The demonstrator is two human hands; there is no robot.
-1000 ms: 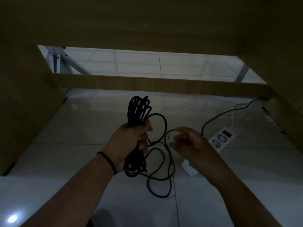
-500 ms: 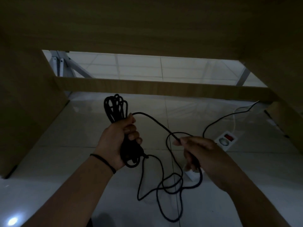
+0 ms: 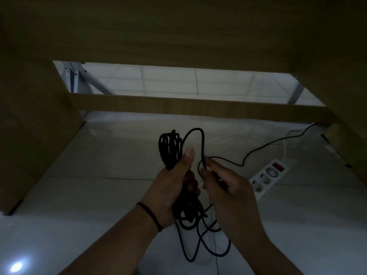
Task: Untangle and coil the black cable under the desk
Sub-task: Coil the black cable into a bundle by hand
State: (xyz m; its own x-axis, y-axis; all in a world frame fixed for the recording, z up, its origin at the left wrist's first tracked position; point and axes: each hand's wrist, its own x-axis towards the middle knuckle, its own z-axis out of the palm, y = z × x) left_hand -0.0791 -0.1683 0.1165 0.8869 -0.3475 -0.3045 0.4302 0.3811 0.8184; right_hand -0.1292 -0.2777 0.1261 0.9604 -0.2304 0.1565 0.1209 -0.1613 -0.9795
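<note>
A bundle of black cable [image 3: 169, 149] loops stands up out of my left hand [image 3: 174, 187], which is closed around its middle; more loops hang below the fist toward the floor. My right hand [image 3: 224, 187] pinches a single strand just right of the bundle, and that strand arches up over to the loops. From my right hand the loose cable runs away to the far right under the desk. Slack loops dangle between my forearms.
A white power strip [image 3: 267, 176] with a red switch lies on the glossy tile floor at right, a thin white cord beside it. The wooden desk panels close in at left [image 3: 29, 135], right and overhead, with a wooden crossbar [image 3: 198, 108] behind.
My hands have come together: the right hand carried its strand up beside the bundle, forming a new loop. The left hand with the bundle has shifted right toward the centre.
</note>
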